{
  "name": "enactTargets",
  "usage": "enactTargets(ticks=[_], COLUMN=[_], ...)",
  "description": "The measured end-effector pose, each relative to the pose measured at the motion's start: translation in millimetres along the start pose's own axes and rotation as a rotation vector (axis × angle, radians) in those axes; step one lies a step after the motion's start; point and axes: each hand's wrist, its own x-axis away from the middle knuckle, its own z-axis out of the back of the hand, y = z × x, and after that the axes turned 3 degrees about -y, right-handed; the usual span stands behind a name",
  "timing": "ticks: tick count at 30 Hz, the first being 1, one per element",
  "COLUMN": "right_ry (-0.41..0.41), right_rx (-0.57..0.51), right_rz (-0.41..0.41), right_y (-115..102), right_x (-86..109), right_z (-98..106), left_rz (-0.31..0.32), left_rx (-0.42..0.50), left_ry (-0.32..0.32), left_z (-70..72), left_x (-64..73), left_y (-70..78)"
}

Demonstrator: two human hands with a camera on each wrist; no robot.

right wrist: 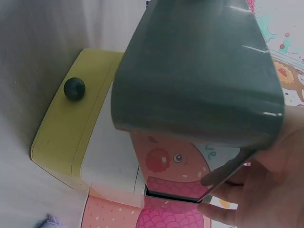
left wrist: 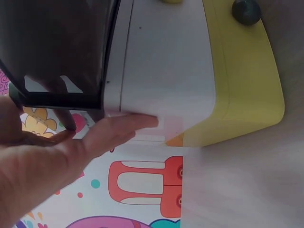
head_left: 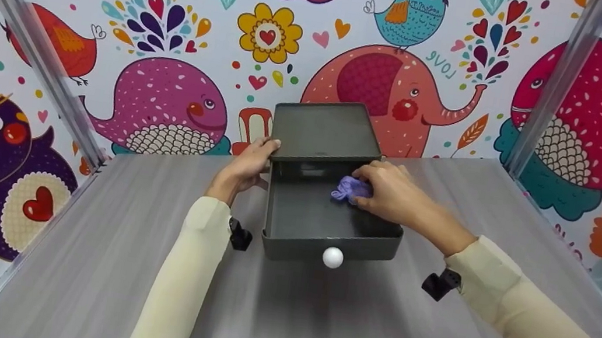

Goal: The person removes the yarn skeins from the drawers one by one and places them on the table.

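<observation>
At the centre of the frame, a person's right hand [head_left: 395, 193] pinches a purple bundle [head_left: 345, 189] between curled fingers and thumb, inside the pulled-out dark drawer [head_left: 297, 215] of a small cabinet [head_left: 327, 131]. The left hand [head_left: 247, 164] — fingers fairly straight, thumb at the top edge — rests against the cabinet's left side. A white knob [head_left: 332, 258] fronts the drawer, just below centre — grey tabletop [head_left: 105, 259] spreads below.

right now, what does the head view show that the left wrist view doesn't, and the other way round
Only the head view: the purple bundle held in the right hand, and the white knob.
Only the left wrist view: the white section and the yellow section with its dark knob.
Both: the left hand, the dark grey section and the patterned wall.
</observation>
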Motion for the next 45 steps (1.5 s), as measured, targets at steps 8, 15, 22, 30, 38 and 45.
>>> enactTargets(ticks=[8,15,22,30,38,45], right_ry=[-0.031,-0.031,-0.015,-0.009,-0.005,0.001], right_rx=[0.102,0.164,0.166,0.171,0.137,0.115], right_rz=[-0.033,-0.012,-0.046,-0.029,-0.012,0.005], right_y=[-3.0,-4.3,-5.1,-4.5,-3.0,-2.9], right_x=[-0.8,-1.3,-5.8,-8.3,-6.9,-5.8], right_z=[-3.7,-6.8,-7.8,-9.3,-9.6,-9.3], left_rz=[-0.003,-0.010,-0.014,-0.012,-0.012,-0.011], left_rx=[-0.011,-0.014,-0.011,-0.018,-0.023,-0.016], left_ry=[-0.002,-0.003,-0.005,-0.003,-0.008,0.002], left_z=[-0.7,1.2,1.8,1.2,1.2,0.9], left_x=[0.5,0.3,0.2,0.4,0.5,0.7], left_y=[-0.2,-1.8,-1.2,-1.1,-1.4,-1.8])
